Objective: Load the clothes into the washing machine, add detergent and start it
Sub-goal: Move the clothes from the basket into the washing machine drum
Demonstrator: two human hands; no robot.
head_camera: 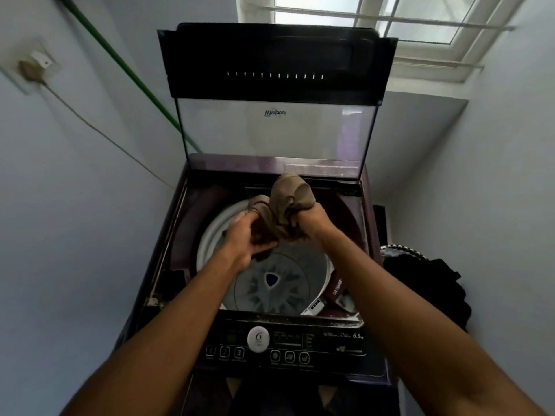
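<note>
**Brown cloth bunched over the open drum**

Brown, soft knit was what I had in both fists: my right hand (312,223) was curled tight round a gathered neck of the brown garment (288,202), with a rounded puff of it standing up above my knuckles, and my left hand (243,235) gripped the darker, lower folds just beside it, fingers wrapped under the bundle. The two hands were almost touching, the cloth bridging them.

I judged it light and limp, with no stiffness to hold a shape. It would sag and spill wherever I let go, so the bunched grip suited it better than a pinch at one corner. It did not look slippery or fragile. Loose ends hung below my left palm, and I thought those could catch on the rim if I lowered carelessly.

Directly beneath my hands lay the white drum (210,235) of the washing machine (180,223), its grey agitator plate (271,280) bare, so I took loading as barely begun. Beyond my hands, the glass lid (276,130) stood raised. Nearer me than my wrists ran the control panel (300,349) with its row of buttons. Out past my right forearm, a heap of dark clothes (432,283) sat in a basket (399,249), waiting its turn. I saw no detergent anywhere.
</note>
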